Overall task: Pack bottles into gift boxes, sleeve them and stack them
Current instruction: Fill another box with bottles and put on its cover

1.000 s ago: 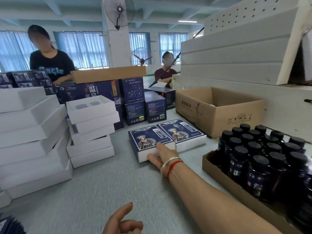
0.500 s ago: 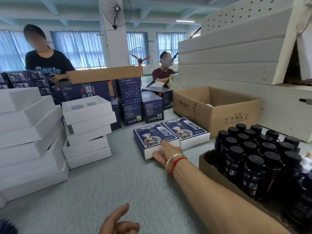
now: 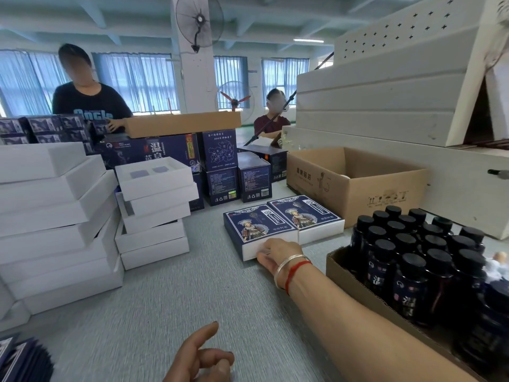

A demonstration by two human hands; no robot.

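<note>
While my right hand (image 3: 278, 256) has stayed pressed on the near end of the dark-blue sleeved gift box (image 3: 257, 230), it now sits flush beside its twin (image 3: 305, 216); placed, I judge. My left hand (image 3: 201, 357) idles, loosely curled.

My right arm stretches forward, right hand (image 3: 278, 256) with fingers bent at the tips, bracelets on the wrist. My left hand (image 3: 199, 357) hovers low, loosely curled, holding nothing.
</note>
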